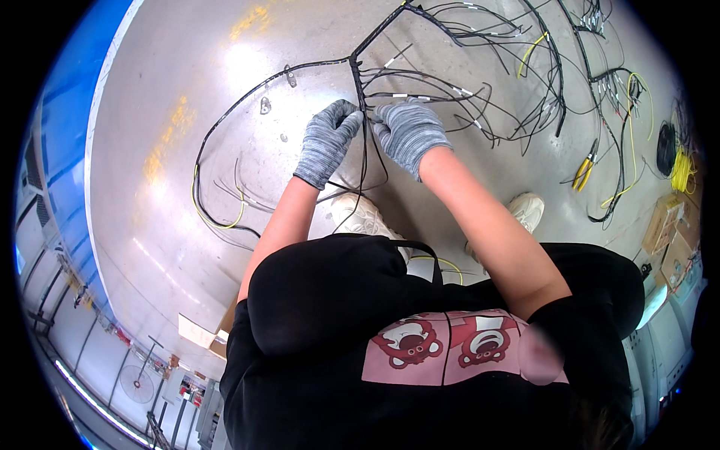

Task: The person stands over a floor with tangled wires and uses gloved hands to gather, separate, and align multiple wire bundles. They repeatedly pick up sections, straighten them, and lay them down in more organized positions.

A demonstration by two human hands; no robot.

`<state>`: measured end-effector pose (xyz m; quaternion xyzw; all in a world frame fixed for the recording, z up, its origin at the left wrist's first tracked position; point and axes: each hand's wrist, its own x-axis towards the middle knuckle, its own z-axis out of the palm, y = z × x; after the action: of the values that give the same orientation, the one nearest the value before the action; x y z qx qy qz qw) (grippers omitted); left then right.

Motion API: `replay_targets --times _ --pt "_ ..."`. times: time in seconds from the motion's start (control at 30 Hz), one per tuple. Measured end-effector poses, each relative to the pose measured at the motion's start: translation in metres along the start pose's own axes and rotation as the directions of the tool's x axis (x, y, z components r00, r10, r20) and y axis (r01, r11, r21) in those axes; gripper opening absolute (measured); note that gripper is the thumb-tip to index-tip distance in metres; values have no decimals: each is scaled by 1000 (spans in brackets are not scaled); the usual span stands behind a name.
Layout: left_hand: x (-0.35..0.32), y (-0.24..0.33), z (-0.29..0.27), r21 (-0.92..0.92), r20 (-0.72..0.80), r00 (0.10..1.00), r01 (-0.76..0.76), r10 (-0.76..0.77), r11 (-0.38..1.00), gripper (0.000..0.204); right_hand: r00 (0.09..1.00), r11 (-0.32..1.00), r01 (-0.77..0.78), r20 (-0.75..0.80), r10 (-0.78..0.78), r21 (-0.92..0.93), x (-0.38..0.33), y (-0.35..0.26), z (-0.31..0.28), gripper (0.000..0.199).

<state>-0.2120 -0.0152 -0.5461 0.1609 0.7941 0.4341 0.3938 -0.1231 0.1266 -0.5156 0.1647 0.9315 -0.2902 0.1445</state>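
Floor: grey, glossy concrete floor (172,225) under me, glare streaks across it, a blue strip along the far left edge.
Far left loop: one black lead (225,120) swings out wide and curls back toward my knees, with a yellow wire (217,221) lying loose beside it. If I tug the bundle, I reckon this loop drags and kinks.
Small hardware: a few metal bits (265,105) sit on the floor near that lead, easy to sweep away with a moving wire.
Left hand: my gloved left hand (328,139) is closed, fingertips pinching the thin black strands just below the junction.
Wire harness: the black wire harness (360,75) lies on the floor ahead of me, its taped trunk running down between both hands.
Right hand: my gloved right hand (409,131) is pinched too, thumb and fingers nipping the same strands, almost touching the left.
Risk at the pinch: thick gloves, thin wires; I could grab the wrong strand or strain a splice.
Right side: branches (525,90) fan out in a tangle, and yellow-handled pliers (583,171) lie near them; a snag there looks likely.
Far right: cardboard boxes (667,240) at the edge, well apart.
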Motion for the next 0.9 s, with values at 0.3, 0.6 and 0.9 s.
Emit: replay_targets --times 0.3,0.6,0.9 --pt "-3 16 4 54 -17 998 62 -61 997 13 973 949 34 -207 -103 -312 4 1 -17 16" --pt "0 10 -1 -17 -85 996 3 -5 1000 19 914 534 -341 139 382 774 -25 -7 44 19" --pt "-21 50 -9 714 -4 991 -91 134 694 22 867 5 -409 386 315 913 20 -6 49 14"
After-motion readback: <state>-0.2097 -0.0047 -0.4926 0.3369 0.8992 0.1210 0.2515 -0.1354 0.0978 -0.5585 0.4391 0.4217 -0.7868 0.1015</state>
